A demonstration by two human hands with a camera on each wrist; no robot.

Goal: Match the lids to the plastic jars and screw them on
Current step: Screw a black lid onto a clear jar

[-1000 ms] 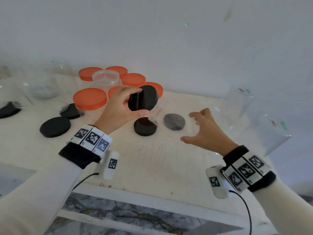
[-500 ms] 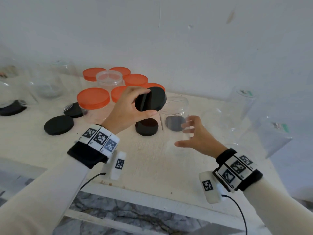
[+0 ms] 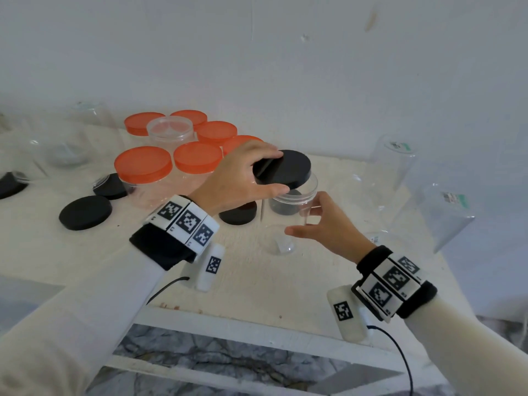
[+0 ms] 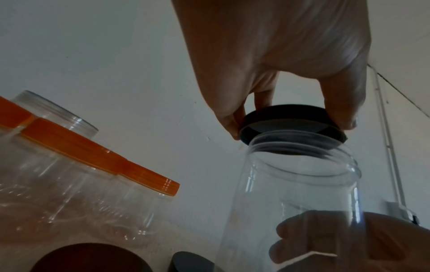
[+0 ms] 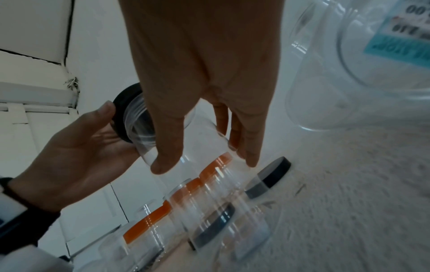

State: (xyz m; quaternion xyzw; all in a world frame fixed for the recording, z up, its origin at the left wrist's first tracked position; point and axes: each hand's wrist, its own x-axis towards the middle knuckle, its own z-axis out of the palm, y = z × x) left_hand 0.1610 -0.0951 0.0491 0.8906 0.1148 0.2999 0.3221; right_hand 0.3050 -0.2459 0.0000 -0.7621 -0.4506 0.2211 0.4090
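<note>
My right hand grips a clear plastic jar around its body, lifted off the white table. My left hand pinches a black lid by its rim and holds it over the jar's mouth, slightly tilted. In the left wrist view the black lid rests on the rim of the jar. In the right wrist view my right hand's fingers wrap the jar, with the lid at its far end.
Several jars with orange lids stand at the back left beside one clear open jar. Loose black lids lie on the table to the left and one under my left hand. Tall clear jars stand at the right.
My right hand closed round the clear jar and lifted it. My left hand turned the black lid from upright to flat and brought it down onto the jar's mouth.
</note>
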